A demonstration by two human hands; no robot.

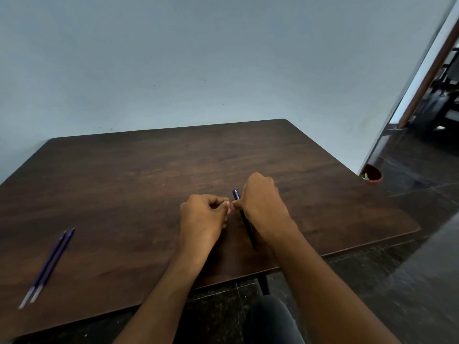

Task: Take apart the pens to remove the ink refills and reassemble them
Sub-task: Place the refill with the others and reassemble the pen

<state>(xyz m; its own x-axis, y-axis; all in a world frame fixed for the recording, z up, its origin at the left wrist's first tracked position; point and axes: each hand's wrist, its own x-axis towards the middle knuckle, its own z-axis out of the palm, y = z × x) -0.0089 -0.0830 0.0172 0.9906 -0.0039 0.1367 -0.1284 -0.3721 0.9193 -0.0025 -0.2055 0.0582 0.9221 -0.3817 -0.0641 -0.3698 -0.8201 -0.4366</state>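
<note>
Pen worked near the table's (149,170) front edge.
Dark pen (244,219) is clamped in the right hand (263,204), likely steadied for disassembly; left hand (202,214) fingers are curled at its far end, contents hidden. Two refills (47,266) are parked near the left edge.

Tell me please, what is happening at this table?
A person sits at a dark wooden table and works on a dark pen. The right hand holds the pen, and the left hand meets it with curled fingers near the pen's far end. Two blue refills lie side by side on the table's left, apart from the hands.
</note>
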